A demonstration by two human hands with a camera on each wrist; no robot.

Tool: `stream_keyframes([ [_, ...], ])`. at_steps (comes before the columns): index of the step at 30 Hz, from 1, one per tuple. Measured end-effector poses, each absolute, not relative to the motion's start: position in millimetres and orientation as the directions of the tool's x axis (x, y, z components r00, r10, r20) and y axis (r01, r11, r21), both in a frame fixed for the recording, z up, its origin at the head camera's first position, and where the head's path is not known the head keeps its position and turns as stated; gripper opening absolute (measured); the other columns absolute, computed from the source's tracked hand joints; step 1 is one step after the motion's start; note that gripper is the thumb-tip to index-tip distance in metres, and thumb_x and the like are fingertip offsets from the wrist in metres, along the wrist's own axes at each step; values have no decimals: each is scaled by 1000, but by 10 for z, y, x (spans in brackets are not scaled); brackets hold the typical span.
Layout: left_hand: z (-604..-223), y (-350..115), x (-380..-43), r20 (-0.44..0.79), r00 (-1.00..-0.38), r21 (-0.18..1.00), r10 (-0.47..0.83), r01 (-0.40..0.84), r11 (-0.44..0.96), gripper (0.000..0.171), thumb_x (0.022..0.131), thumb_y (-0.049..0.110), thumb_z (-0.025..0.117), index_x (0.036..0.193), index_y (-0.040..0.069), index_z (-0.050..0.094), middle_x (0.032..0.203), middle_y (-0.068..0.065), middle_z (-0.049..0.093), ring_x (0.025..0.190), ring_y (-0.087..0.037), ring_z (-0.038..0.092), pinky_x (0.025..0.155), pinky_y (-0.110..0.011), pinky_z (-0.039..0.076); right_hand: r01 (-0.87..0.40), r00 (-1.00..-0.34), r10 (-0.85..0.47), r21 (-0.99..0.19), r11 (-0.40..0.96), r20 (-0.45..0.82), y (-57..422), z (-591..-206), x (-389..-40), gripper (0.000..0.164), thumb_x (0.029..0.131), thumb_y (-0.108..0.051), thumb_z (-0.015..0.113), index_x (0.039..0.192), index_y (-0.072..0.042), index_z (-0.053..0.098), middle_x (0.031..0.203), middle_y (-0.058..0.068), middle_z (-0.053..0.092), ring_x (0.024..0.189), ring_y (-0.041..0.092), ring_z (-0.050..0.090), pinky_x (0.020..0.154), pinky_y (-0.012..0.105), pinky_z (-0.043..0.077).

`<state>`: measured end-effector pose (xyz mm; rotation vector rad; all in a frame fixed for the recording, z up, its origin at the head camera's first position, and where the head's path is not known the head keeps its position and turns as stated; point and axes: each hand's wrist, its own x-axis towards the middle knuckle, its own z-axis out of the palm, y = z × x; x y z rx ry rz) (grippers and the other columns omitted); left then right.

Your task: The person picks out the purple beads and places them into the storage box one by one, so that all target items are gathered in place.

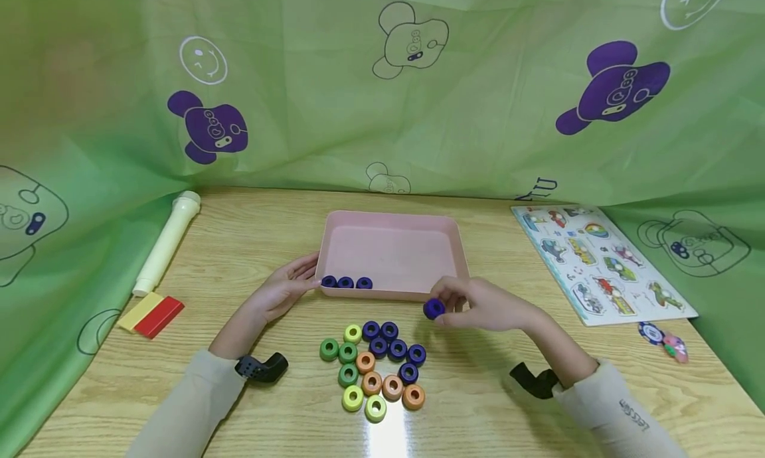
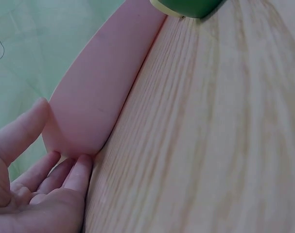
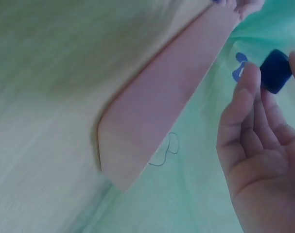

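Note:
In the head view a shallow pink tray stands on the table, with several dark blue beads lined up inside its near left corner. My left hand rests against that corner; in the left wrist view its thumb touches the rim and its fingertips meet the tray's outer wall. Just outside the tray's near right edge, my right hand pinches a dark blue bead between thumb and fingers. The right wrist view shows the same bead held up off the table.
Loose ring-shaped beads lie in front of the tray: blue, green, orange and yellow. A picture puzzle board lies right. Left are a pale tube and red and yellow blocks. Green printed cloth surrounds the table.

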<state>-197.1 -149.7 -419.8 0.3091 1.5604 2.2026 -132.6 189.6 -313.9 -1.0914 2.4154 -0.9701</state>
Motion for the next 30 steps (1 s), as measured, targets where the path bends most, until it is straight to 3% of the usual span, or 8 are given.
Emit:
stream_keyframes([
  [6,-4199,-1501,-1977,-69,-888,941,455,-209,-266,66,77,-8,53,132,-1,19,136,-14,15,123,-23,18,97,-29,23,-483,-708,-705,-757,439,43,1813,-3237,-1665,19,79,-10,59,96,-5,51,83,6,57,75,19,53,66,31,45],
  [12,-4194,-1490,-1980,-76,-888,941,454,-215,-262,66,76,-7,54,132,-1,19,136,-14,16,123,-23,18,97,-30,21,-508,-759,-648,-674,537,56,1727,-3576,-2021,25,75,-25,64,93,-12,54,77,-1,55,66,12,51,61,26,44],
  [19,-4190,-1493,-1977,-88,-890,933,447,-231,-277,67,76,-9,54,132,0,20,136,-14,17,123,-23,18,97,-30,21,-577,-734,-679,-533,619,6,1527,-3711,-2160,26,74,-29,63,92,-12,55,71,-5,54,64,8,50,58,22,44],
  [30,-4195,-1501,-1981,-89,-891,935,446,-229,-271,67,76,-8,55,132,0,20,136,-13,17,123,-23,18,97,-29,23,-584,-700,-711,-520,623,-64,1367,-3742,-2234,24,74,-23,64,92,-9,55,70,-5,55,63,7,50,59,20,43],
])
